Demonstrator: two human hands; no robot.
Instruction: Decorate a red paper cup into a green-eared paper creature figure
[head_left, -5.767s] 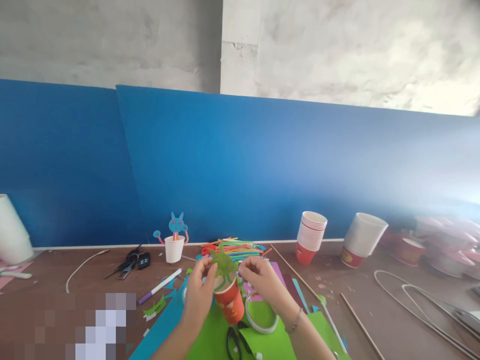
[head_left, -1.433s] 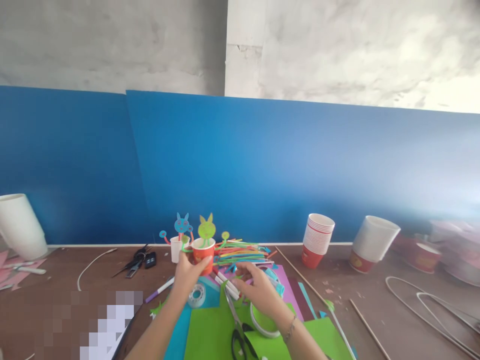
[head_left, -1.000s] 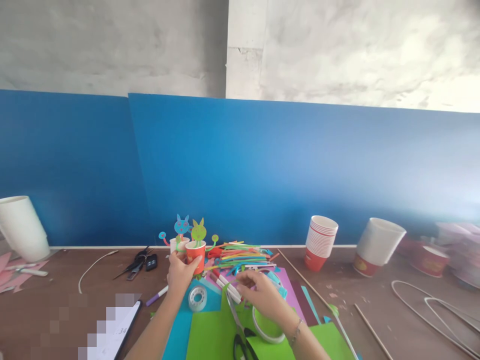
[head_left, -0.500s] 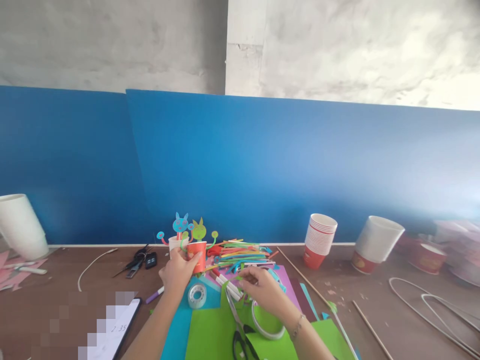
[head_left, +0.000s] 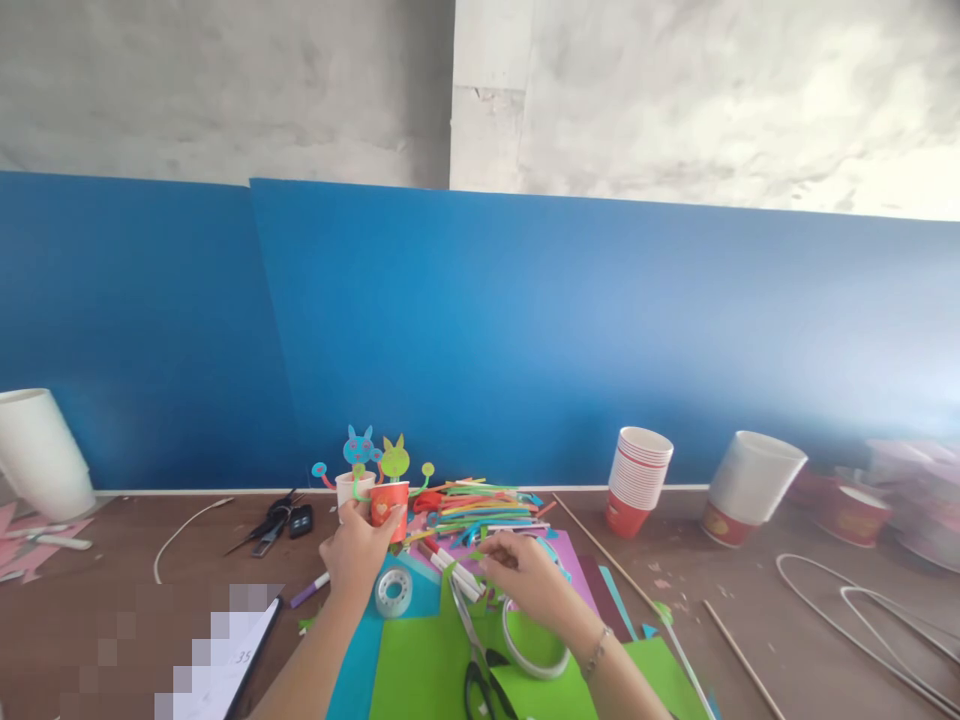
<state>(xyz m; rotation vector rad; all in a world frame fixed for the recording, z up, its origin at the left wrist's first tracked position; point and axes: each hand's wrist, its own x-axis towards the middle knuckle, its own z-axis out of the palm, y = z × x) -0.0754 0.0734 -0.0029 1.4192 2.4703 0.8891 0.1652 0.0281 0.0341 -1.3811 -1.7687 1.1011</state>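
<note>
My left hand is wrapped round a red paper cup with a green paper cat head and two green arms with round ends. Just behind it on the left stands a white cup with a blue cat head. My right hand is closed, fingertips pinched together near a small bit of green paper; what it holds, if anything, is too small to make out. Below it lie open scissors and a large tape roll on green paper.
Colourful sticks and markers lie beyond my hands. A small tape roll is between my forearms. Cup stacks stand at right, near wooden sticks and a cable. Keys and a phone lie left.
The red cup in my left hand has turned, so a heart print now shows, and has moved slightly left. My right hand has hardly moved.
</note>
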